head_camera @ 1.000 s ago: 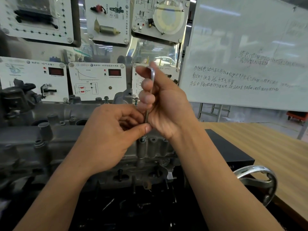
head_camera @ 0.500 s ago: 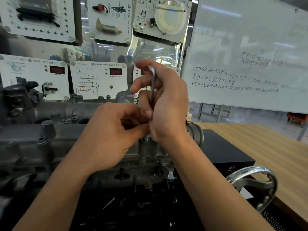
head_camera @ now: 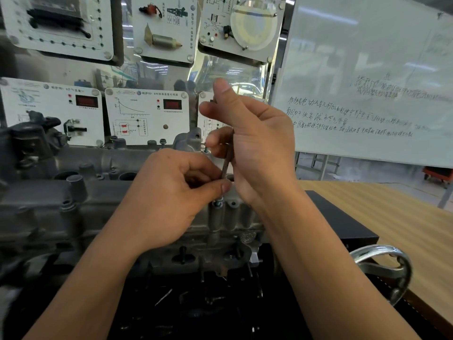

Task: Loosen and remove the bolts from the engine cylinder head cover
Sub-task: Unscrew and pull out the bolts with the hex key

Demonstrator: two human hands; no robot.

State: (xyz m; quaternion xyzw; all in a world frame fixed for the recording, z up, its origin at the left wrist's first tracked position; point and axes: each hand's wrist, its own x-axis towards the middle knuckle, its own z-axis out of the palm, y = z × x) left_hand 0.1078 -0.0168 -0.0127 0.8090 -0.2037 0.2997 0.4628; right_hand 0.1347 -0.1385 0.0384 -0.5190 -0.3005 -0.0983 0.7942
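The grey cylinder head cover (head_camera: 103, 197) lies across the left and middle of the head view. A slim hex key (head_camera: 226, 163) stands nearly upright, its tip in a bolt (head_camera: 218, 203) on a boss at the cover's near right end. My right hand (head_camera: 252, 143) grips the key's upper part, thumb pointing up. My left hand (head_camera: 171, 195) pinches the key's lower shaft just above the bolt. The bolt head stands slightly proud of the boss, with a little thread showing. Another bolt (head_camera: 162, 141) sits on the cover's far edge.
Instrument training panels (head_camera: 147, 116) stand close behind the engine. A whiteboard (head_camera: 367, 82) fills the upper right. A black box (head_camera: 338, 224) and a wooden table (head_camera: 404, 217) lie to the right, with a chrome handwheel (head_camera: 389, 266) at the lower right.
My right hand has turned around the hex key, the thumb swinging up and the fingers regripping the shaft. My left hand has stayed pinched near the bolt. The view shifted slightly.
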